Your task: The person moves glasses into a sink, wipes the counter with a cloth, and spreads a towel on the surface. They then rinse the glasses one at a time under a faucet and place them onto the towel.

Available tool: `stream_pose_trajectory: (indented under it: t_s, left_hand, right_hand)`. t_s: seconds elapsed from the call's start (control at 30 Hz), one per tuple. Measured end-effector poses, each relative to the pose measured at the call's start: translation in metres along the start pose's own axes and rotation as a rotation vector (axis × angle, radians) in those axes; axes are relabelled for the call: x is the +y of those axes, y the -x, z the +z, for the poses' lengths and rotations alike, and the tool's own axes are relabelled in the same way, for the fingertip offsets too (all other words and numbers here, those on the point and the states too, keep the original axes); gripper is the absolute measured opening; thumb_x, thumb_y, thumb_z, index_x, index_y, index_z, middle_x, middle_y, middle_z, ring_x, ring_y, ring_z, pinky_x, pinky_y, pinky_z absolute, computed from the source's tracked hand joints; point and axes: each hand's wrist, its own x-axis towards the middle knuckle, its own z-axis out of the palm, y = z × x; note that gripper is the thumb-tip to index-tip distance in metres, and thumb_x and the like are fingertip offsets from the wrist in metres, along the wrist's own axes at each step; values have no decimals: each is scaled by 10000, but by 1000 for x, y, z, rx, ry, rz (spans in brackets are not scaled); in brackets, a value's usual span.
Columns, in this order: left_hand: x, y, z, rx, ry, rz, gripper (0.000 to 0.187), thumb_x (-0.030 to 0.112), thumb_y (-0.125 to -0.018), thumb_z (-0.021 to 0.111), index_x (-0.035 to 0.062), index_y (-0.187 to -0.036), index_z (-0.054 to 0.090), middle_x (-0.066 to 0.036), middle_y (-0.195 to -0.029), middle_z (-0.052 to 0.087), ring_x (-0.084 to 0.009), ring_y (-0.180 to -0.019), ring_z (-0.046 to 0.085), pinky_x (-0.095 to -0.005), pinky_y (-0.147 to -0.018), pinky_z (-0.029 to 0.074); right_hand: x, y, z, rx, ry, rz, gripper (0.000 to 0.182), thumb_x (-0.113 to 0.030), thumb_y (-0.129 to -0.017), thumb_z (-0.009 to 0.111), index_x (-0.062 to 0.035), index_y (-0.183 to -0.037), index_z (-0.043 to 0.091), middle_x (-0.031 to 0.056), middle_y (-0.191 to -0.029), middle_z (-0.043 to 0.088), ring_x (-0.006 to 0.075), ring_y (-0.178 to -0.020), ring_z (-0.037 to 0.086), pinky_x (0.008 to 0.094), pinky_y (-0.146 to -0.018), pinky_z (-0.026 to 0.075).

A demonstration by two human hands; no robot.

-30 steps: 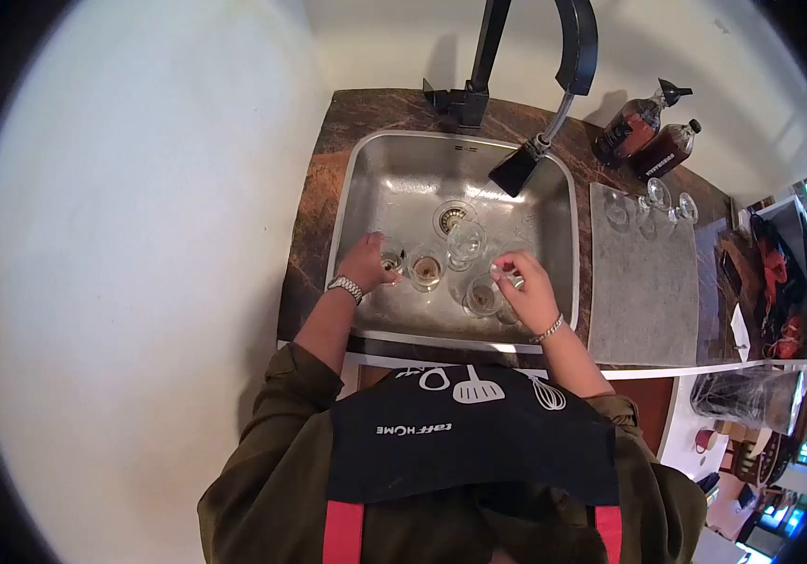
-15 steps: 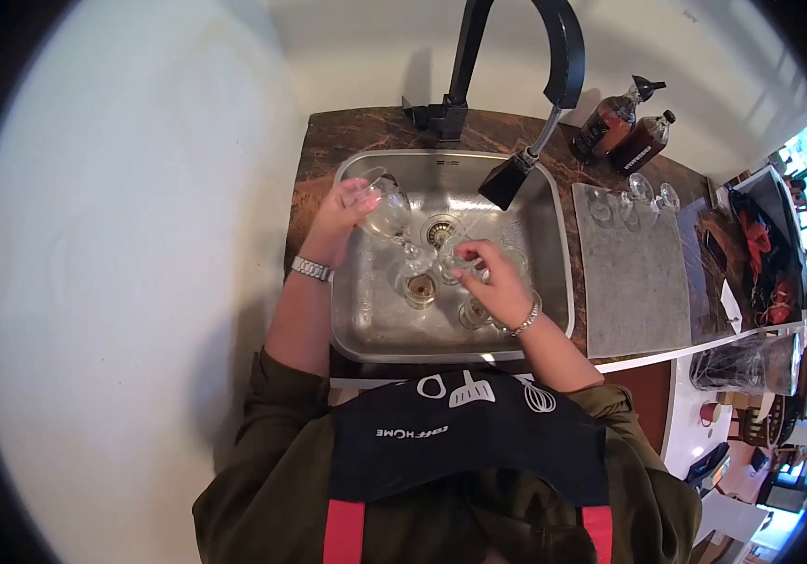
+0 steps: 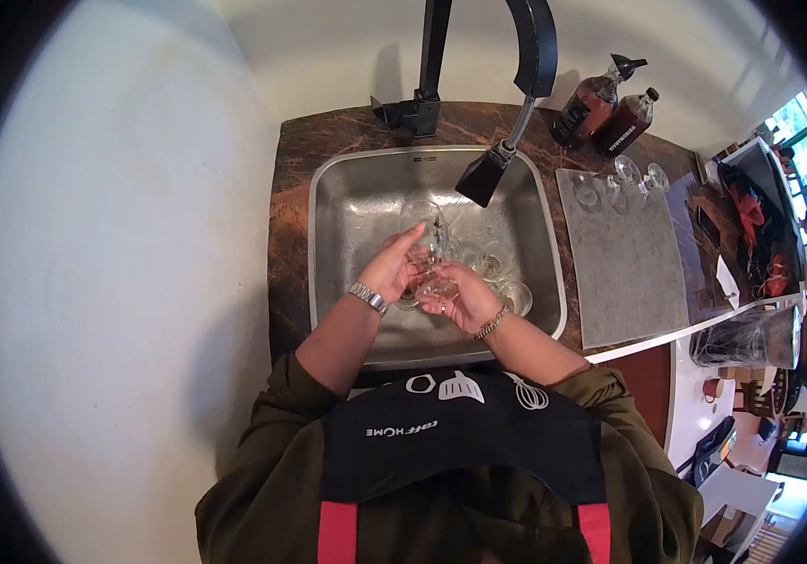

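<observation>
Over the metal sink (image 3: 347, 339), my left hand (image 3: 392, 267) is wrapped round the bowl of a clear stemmed glass (image 3: 425, 226). The glass is tilted, its bowl toward the back of the sink. My right hand (image 3: 463, 299) holds the same glass at its foot, close beside my left hand. Several other clear glasses (image 3: 514, 298) stand or lie in the sink, to the right of and partly under my hands.
A black faucet (image 3: 537, 56) arches above the sink, its spray head (image 3: 484, 177) hanging over it. On the right counter, a grey mat (image 3: 621, 273) bears several upturned glasses (image 3: 624, 173). Two dark bottles (image 3: 627, 125) stand behind it.
My left hand has moved right and down with the glass, toward the middle of the sink. My right hand has moved left and down and now grips the glass's foot. The view has shifted slightly.
</observation>
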Motion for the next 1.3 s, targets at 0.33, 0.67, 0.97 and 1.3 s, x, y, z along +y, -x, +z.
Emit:
stream_pose_trajectory:
  t_s: [0.33, 0.67, 0.97, 1.3]
  left_hand:
    - [17, 2, -2, 44, -245, 25, 740, 381, -782, 724, 110, -1328, 306, -136, -1096, 572, -199, -882, 612, -361, -669, 534]
    - [51, 30, -16, -9, -1160, 672, 910, 138, -620, 825, 97, -1347, 280, -177, -1274, 488, -282, -1134, 524, -354, -941, 424]
    - [40, 0, -22, 30, -1122, 842, 839, 53, -603, 797, 117, -1310, 349, -103, -1315, 466, -291, -1189, 493, -364, -982, 438]
    - [25, -9, -39, 88, -1163, 835, 833, 69, -602, 804, 111, -1300, 351, -117, -1315, 453, -316, -1223, 450, -376, -1030, 387]
  right_hand:
    - [-12, 8, -8, -20, 367, 57, 300, -287, -923, 556, -76, -1134, 529, 114, -958, 638, 192, -809, 646, 317, -721, 527]
    - [-117, 19, -5, 280, 862, -797, 684, -378, -717, 791, -42, -1237, 500, 110, -1007, 575, 159, -853, 574, 272, -699, 479]
    - [-144, -17, 30, 414, 1147, -875, 538, -384, -710, 794, -33, -1059, 583, 111, -880, 621, 153, -721, 618, 274, -601, 488]
    - [-140, -13, 38, 188, 694, -797, 236, -199, -794, 716, -9, -855, 590, 30, -657, 591, 94, -493, 564, 236, -440, 472]
